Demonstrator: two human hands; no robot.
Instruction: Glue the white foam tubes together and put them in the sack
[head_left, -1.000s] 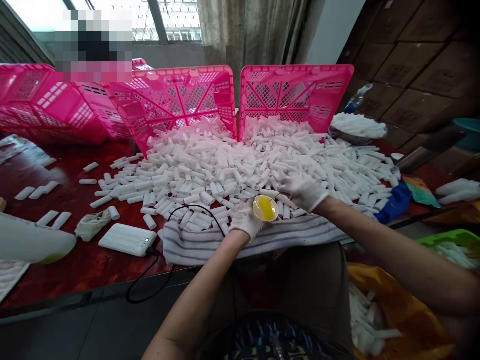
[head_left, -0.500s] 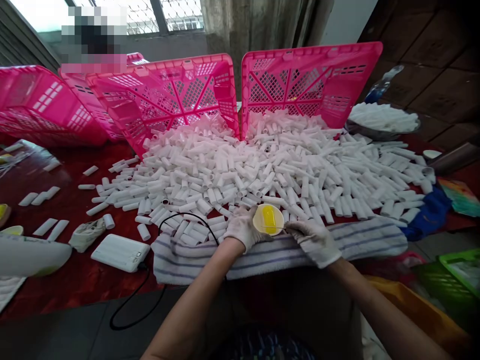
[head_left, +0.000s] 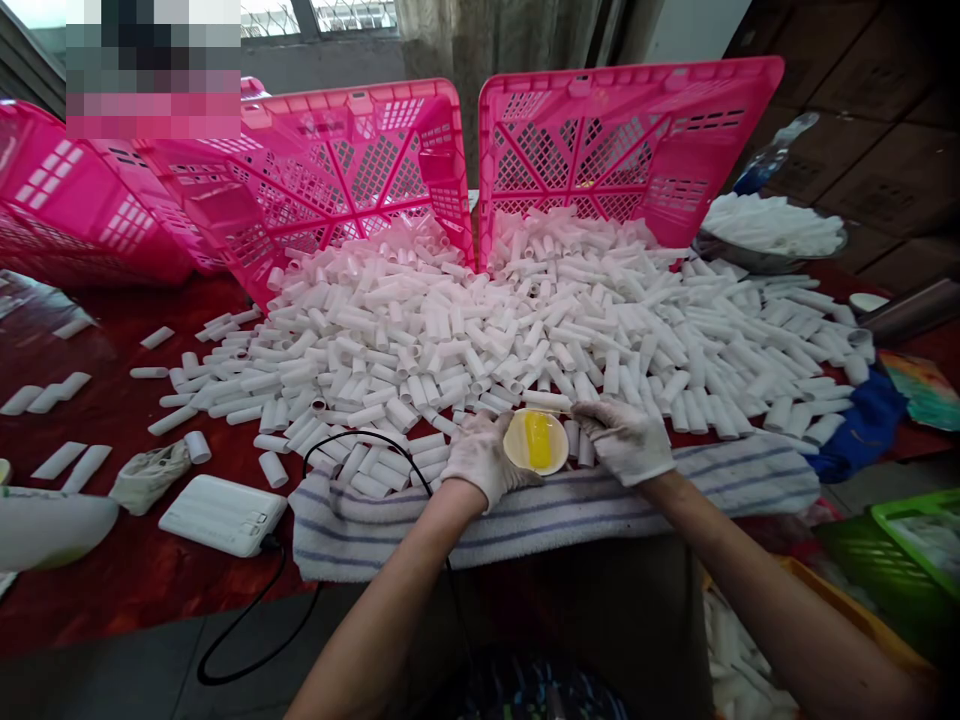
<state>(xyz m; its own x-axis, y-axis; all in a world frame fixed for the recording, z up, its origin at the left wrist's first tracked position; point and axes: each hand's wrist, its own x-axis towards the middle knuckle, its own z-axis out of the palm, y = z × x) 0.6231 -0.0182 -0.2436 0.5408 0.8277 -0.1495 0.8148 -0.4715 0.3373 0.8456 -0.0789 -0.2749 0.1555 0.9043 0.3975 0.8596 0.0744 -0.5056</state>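
In the lower middle of the frame, the left hand [head_left: 481, 460] grips a small pale dish [head_left: 559, 446] holding a yellow substance [head_left: 538, 440], while the right hand [head_left: 627, 440] pinches a thin stick [head_left: 555, 411] near its rim, below heaped white tubes [head_left: 450, 325].

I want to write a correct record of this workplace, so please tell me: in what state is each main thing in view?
Left hand: gripping the dish.
Right hand: pinched, seemingly on a thin stick.
Dish: held, yellow matter inside.
White tubes: loosely heaped.
Two middle pink baskets: tipped on their sides.
Bowl: heaped full.
Power bank: cable plugged in.
Striped towel: spread, wrinkled.
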